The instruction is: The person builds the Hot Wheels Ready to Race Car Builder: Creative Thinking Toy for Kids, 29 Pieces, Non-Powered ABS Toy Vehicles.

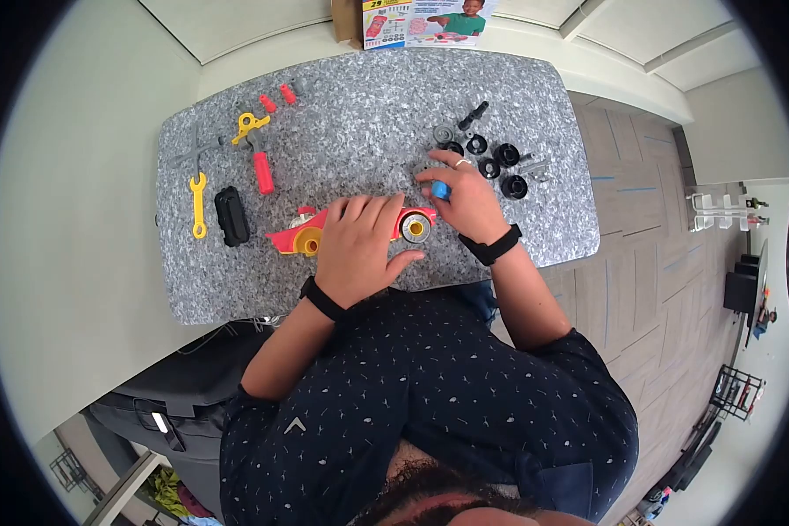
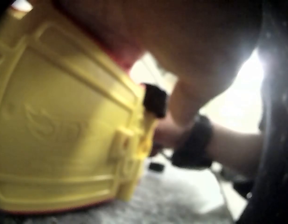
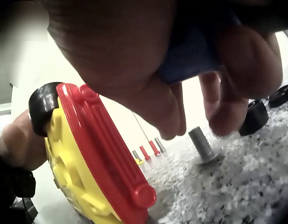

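Observation:
A red and yellow toy car (image 1: 282,239) stands on its side near the table's front edge. My left hand (image 1: 357,245) holds it from above, fingers across the body. A black wheel (image 1: 415,228) is on the car's right end. In the left wrist view the car's yellow underside (image 2: 64,126) faces the camera. My right hand (image 1: 475,206), just right of the car, grips a blue piece (image 1: 441,189), mostly hidden by the fingers. Under its fingertips, in the right wrist view, a grey toy bolt (image 3: 201,143) stands on its head on the table.
Several loose black wheels (image 1: 506,155) and a black rod-like part (image 1: 473,115) lie beyond my right hand. To the left are a red-handled hammer (image 1: 262,167), a yellow wrench (image 1: 198,204), a black case-like part (image 1: 231,216) and red bolts (image 1: 287,94). A toy box (image 1: 425,22) stands behind the table.

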A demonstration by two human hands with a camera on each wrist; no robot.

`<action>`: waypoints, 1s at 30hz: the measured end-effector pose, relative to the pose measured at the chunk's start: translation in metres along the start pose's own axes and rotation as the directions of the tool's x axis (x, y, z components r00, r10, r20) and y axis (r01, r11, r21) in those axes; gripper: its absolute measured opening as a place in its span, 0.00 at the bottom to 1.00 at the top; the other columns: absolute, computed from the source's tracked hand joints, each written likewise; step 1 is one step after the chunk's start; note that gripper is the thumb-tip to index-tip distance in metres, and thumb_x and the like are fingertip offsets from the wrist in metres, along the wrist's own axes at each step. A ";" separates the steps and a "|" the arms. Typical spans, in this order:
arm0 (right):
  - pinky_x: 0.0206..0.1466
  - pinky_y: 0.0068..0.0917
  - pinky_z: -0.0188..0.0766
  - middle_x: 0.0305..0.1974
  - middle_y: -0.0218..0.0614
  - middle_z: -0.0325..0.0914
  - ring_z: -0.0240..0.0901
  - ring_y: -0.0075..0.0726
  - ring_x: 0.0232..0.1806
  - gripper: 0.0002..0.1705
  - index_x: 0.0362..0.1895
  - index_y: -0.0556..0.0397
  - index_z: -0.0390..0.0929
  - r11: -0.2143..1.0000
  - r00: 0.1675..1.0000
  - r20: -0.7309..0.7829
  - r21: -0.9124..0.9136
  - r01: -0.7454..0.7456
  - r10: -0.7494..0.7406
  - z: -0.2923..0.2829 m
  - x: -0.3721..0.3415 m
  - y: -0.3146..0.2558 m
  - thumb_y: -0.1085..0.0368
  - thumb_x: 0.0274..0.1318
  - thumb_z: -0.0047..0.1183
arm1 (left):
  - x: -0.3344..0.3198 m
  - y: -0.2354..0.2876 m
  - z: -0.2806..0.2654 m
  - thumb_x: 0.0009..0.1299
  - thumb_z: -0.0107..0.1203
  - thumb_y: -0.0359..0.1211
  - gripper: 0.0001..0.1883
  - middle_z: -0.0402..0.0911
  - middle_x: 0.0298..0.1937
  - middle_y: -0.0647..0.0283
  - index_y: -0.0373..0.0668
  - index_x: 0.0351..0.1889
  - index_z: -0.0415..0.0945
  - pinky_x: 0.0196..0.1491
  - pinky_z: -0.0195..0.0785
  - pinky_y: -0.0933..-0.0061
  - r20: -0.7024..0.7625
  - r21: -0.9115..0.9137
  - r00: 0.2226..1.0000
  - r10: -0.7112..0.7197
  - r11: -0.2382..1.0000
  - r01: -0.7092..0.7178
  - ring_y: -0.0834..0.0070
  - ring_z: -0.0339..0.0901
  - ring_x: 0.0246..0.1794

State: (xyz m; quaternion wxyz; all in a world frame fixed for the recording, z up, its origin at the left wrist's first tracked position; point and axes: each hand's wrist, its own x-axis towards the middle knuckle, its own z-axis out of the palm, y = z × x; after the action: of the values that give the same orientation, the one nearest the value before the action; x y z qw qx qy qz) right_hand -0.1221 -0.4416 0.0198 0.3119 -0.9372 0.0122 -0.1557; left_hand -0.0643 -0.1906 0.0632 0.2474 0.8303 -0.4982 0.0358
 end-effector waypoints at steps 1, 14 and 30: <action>0.55 0.50 0.87 0.64 0.44 0.85 0.89 0.61 0.54 0.15 0.55 0.42 0.92 1.000 0.999 -0.045 -0.014 0.004 -0.005 -0.005 0.001 -0.002 0.67 0.65 0.72 | 0.000 0.000 0.000 0.72 0.70 0.63 0.45 0.87 0.62 0.56 0.35 0.73 0.80 0.69 0.66 0.50 0.006 -0.005 1.000 -0.004 1.000 0.004 0.57 0.80 0.63; 0.61 0.48 0.84 0.67 0.50 0.85 0.85 0.62 0.61 0.31 0.68 0.49 0.88 0.982 0.955 -0.263 -0.093 -0.165 0.136 -0.024 0.014 0.021 0.68 0.60 0.76 | 0.000 -0.001 0.001 0.71 0.70 0.64 0.46 0.88 0.63 0.56 0.36 0.73 0.80 0.70 0.66 0.50 0.002 -0.005 1.000 -0.008 1.000 0.008 0.57 0.80 0.63; 0.41 0.24 0.73 0.34 0.28 0.87 0.76 0.16 0.36 0.18 0.62 0.59 0.91 0.718 0.932 0.281 0.597 -0.358 0.231 -0.050 -0.030 -0.077 0.65 0.73 0.71 | 0.001 0.000 -0.002 0.71 0.70 0.64 0.45 0.86 0.63 0.56 0.35 0.72 0.80 0.71 0.65 0.48 -0.006 -0.036 1.000 0.007 0.999 -0.007 0.56 0.79 0.65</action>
State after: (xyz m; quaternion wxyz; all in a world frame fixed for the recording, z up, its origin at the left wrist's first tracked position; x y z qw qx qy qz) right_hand -0.1716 -0.4056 0.0944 0.6323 -0.7707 0.0787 -0.0103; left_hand -0.0637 -0.1901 0.0654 0.2639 0.8237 -0.5010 0.0302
